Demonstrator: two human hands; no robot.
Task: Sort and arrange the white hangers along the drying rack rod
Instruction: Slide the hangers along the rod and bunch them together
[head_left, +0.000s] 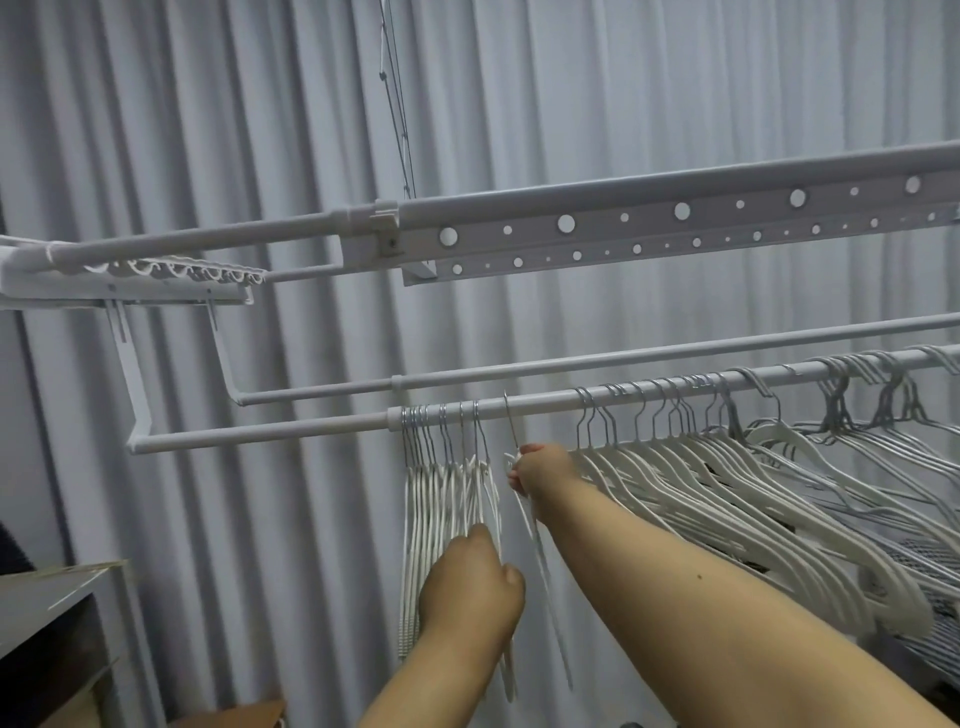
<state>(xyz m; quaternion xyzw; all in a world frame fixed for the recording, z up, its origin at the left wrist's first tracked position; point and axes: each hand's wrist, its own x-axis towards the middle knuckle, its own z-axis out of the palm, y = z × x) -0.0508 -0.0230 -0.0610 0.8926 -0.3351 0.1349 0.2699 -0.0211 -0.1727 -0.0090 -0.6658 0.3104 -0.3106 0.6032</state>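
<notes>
A: Right hand (540, 470) pinches one hanger (524, 499) at its neck, hook on the rod (322, 423) between the tidy bunch (447, 499) and the loose lot (727, 467).

B: Left hand (470, 587) grips the bunch's edge. Yank sideways and the hooks could tangle or slip off.

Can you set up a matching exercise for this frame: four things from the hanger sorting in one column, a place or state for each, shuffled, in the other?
Things:
1. left hand
2. right hand
3. packed hangers
4. lone hanger

States:
a. hook on the rod in the gap between two groups
b. bunched tight at the left end of the row
c. holds the bunch low down
d. grips a hanger just under its hook

Pairs: 1-c, 2-d, 3-b, 4-a
</notes>
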